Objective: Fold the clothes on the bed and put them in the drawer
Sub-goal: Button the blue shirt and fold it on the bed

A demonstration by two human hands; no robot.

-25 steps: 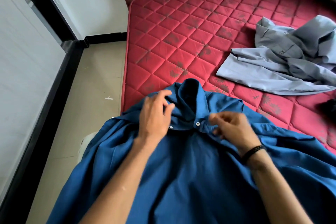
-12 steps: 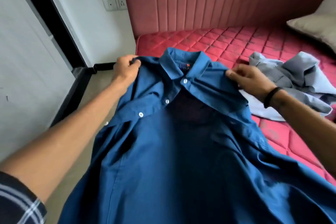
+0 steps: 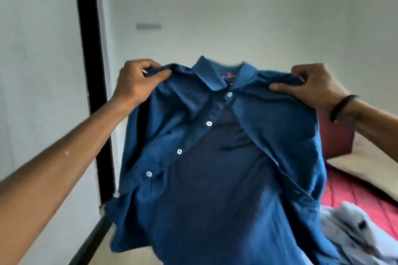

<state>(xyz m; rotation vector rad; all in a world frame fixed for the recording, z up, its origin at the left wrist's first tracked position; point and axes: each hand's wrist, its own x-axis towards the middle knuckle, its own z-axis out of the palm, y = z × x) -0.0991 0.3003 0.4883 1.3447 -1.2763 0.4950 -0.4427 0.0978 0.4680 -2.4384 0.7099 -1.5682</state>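
A blue button-up shirt (image 3: 215, 157) hangs in the air in front of me, collar up and front open, with white buttons down one edge. My left hand (image 3: 137, 82) grips its left shoulder. My right hand (image 3: 310, 86), with a black band on the wrist, grips its right shoulder. The shirt's lower part runs out of the bottom of the frame. At the bottom right a crumpled light grey garment (image 3: 353, 228) lies on the red quilted mattress (image 3: 353, 198).
A beige pillow (image 3: 370, 163) lies on the mattress at the right, in front of the dark red headboard (image 3: 338, 135). White walls fill the background. A black vertical frame (image 3: 94, 84) stands at the left, with tan floor (image 3: 127, 256) below.
Both hands have raised the blue shirt from the bed to chest height and spread its shoulders wider apart. My view has tilted up towards the wall.
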